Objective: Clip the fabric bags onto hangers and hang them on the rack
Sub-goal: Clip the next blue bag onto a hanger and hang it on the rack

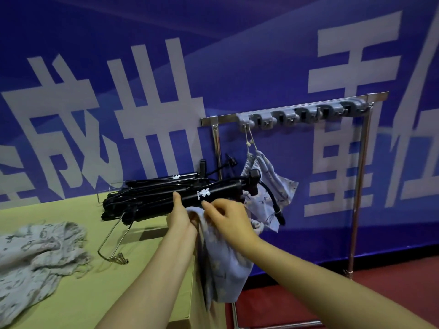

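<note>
**Fabric bags, hangers, rack: current positions**
A black hanger [218, 193] is held tilted at the table [83, 293] edge, with a pale blue bag [223, 264] draped below its bar. Spare black hangers [147, 198] lie stacked on the table, and grey patterned bags [35, 257] are heaped at left. A second blue bag [268, 184] hangs by its drawstring from the chrome rack [223, 119], on its grey hook strip [306, 113].

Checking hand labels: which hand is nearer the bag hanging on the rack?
Right. The right hand, pinching a second bag at the hanger, is just left of the hanging bag; the left hand grips the hanger farther left.

Even indoor light, soft motion blur, wide-angle bending at edges
</note>
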`<state>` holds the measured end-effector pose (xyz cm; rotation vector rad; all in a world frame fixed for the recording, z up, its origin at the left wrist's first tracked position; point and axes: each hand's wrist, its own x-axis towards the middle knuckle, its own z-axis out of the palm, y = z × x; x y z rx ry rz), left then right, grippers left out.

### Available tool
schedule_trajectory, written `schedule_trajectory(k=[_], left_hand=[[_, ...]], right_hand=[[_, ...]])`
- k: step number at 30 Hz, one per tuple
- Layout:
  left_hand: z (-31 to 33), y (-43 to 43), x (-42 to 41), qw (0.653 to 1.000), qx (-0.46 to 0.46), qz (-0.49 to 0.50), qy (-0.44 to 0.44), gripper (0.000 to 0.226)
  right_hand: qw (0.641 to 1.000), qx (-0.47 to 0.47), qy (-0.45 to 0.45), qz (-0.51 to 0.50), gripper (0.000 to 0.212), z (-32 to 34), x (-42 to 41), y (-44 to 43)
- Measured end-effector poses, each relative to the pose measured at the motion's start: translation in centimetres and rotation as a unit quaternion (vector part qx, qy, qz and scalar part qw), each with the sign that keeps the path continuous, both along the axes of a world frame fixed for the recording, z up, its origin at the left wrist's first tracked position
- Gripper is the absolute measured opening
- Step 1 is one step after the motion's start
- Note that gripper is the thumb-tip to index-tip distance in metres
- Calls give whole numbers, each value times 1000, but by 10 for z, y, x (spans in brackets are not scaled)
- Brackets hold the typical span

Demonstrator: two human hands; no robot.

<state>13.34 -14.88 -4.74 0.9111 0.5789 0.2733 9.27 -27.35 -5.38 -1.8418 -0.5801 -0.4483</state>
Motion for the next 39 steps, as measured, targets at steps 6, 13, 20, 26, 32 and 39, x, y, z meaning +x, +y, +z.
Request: schedule_trajectory(k=[6,13,20,26,32,39], left_hand=[[8,-13,-4,998,31,-42,-25,60],[13,-29,-17,979,137,-106,-109,41],[2,8,-23,986,31,-80,-140,36],[-6,37,-30,989,13,-106,-105,87],[13,33,-32,975,110,-132,-141,76],[19,6,-29,907,386,-141,-93,75]], right_hand=[[914,267,299,63,29,2,17,11],[734,545,390,110,18,17,18,17],[742,587,315,72,14,37,34,-1],[729,606,313,58,17,42,45,-16],[735,591,331,23,30,30,48,-20],[742,564,358,47,18,21,40,-2]])
